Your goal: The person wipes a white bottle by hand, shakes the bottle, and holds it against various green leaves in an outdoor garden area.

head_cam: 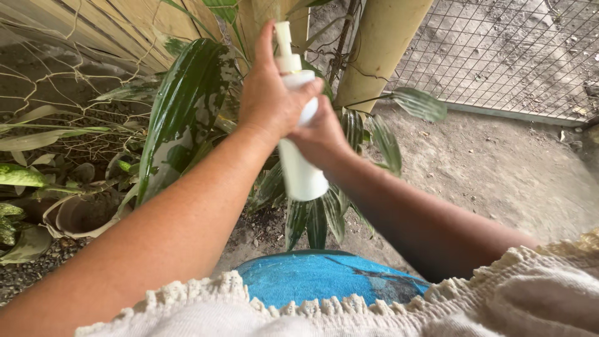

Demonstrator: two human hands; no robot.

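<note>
— Head view: where is the white spray bottle [301, 168] seen?
— At frame centre, above the blue pot [324, 278]. Its body is gripped by the right hand [321, 134]; its pump top is clasped by the left hand [271, 100].
— Behind?
— Green variegated leaves [181, 106], wire mesh [511, 50].

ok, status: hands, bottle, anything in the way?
Left hand on pump top, right hand gripping white bottle. Bottle upright, over wet plant. Nothing between bottle and leaves.
</note>
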